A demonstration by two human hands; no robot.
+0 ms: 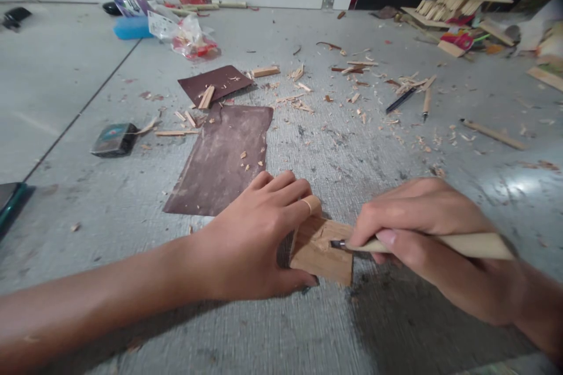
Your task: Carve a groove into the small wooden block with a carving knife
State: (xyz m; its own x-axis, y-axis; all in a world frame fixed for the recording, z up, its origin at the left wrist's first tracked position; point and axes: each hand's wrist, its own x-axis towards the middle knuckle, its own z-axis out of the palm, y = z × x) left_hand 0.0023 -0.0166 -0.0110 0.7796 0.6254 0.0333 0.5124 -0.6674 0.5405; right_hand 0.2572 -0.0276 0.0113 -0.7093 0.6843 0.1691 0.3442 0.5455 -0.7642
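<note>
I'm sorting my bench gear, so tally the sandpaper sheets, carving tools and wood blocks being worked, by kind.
Sandpaper sheets: 2, a large sheet and a small sheet
Carving tools: 3, one in the right hand, two lying loose, dark-handled and wood-handled
Wood block: 1, steadied by the left hand
Total: 6

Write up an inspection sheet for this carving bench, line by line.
Surface: grey table, dusted with wood shavings.
Job's things: wood block; carving tool, tip on the block.
Clutter: sandpaper sheets, pencils, wood offcuts, plastic bags.
Grippers: left hand steadies the block; right hand grips the tool.
Cables: nothing seen.
Surroundings: stick model house far right; white wall behind.
</note>
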